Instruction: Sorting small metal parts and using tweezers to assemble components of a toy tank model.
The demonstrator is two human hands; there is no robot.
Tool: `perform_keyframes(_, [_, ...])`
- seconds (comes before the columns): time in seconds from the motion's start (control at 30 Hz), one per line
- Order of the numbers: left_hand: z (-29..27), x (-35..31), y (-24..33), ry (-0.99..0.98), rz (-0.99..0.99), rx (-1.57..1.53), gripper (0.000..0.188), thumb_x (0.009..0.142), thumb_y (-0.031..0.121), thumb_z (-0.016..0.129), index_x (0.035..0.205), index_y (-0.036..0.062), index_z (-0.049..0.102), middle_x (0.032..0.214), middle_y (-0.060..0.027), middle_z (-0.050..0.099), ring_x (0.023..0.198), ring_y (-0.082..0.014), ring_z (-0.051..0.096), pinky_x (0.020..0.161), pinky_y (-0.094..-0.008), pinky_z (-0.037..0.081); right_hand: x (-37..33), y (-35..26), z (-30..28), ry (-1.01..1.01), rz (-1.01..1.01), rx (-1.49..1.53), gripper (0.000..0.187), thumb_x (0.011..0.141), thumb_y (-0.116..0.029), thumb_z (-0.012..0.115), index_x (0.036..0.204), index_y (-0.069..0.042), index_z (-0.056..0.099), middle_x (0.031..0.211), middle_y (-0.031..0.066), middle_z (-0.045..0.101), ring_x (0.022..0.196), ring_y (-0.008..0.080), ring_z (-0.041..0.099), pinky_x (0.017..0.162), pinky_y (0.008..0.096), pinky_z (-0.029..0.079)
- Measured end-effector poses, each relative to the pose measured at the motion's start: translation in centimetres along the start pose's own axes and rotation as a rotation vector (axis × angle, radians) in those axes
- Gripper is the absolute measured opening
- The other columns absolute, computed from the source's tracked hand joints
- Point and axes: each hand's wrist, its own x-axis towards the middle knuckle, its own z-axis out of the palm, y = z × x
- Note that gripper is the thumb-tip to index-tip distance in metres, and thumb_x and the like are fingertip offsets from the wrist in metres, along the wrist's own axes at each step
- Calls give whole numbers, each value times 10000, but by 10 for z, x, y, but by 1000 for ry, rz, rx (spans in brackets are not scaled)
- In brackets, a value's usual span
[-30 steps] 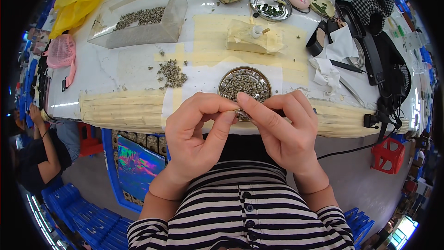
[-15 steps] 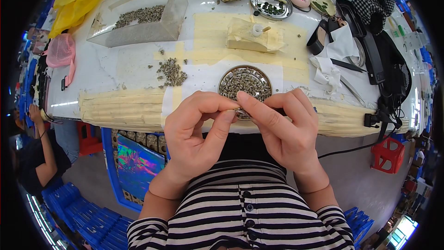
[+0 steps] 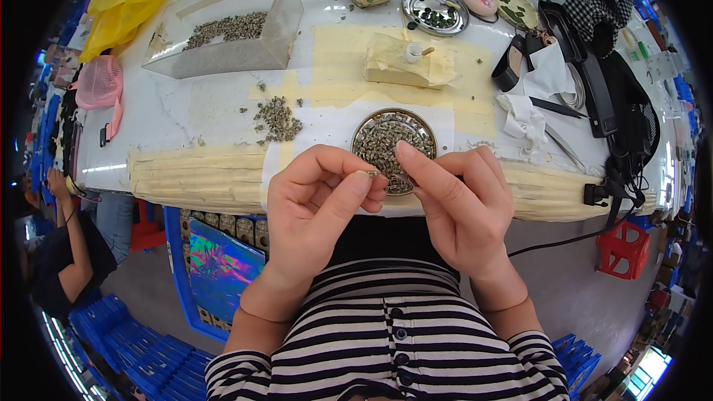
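My left hand [image 3: 304, 208] is closed in a pinch on a small metallic piece [image 3: 373, 174], held just over the near edge of a round dish. Its other fingers curl in behind. Beside it, my right hand [image 3: 475, 215] has thumb and index finger apart, with nothing visible between them; the index tip is over the dish. The round dish [image 3: 394, 111] holds a heap of small grey-brown metallic parts [image 3: 382, 139] and sits on white paper at the table's near edge. A loose pile of similar parts [image 3: 278, 120] lies to its left.
A clear box [image 3: 186, 65] with more small parts stands at the back left. Beyond the dish is a taped block [image 3: 401, 73] holding a white nozzle. A metal plate [image 3: 427, 28] carries dark green pieces. Tweezers [image 3: 566, 150], cloths and black straps lie at right.
My hands have drawn apart. The right thumb and index finger have spread from the left fingertips, while the small piece stays in the left pinch.
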Motion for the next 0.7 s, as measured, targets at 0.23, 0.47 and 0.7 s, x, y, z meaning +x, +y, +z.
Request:
perform_keyframes(0.23, [-4,4,-2,-31,-33,-200,106,908,67,550,972,-14,575,865,-99,651,746,-119,617,687,-244,519,3,-10,3,26,151,279,355,772,27,625,1120,-43,626,691,73,561,556,203,538,496,298,439])
perform_keyframes(0.47, [3,1,-5,20,54,-205,115,915,58,540,995,-19,572,875,-95,644,758,-116,613,695,-244,518,5,-17,5,-21,164,321,349,804,35,591,1147,-34,589,686,88,553,530,202,543,474,299,441])
perform_keyframes(0.7, [5,-1,-6,36,111,-197,120,914,42,538,1007,-26,571,877,-87,642,775,-112,614,704,-238,522,6,-21,1,-92,125,204,545,718,52,593,1244,-87,568,674,52,515,544,188,523,489,299,453])
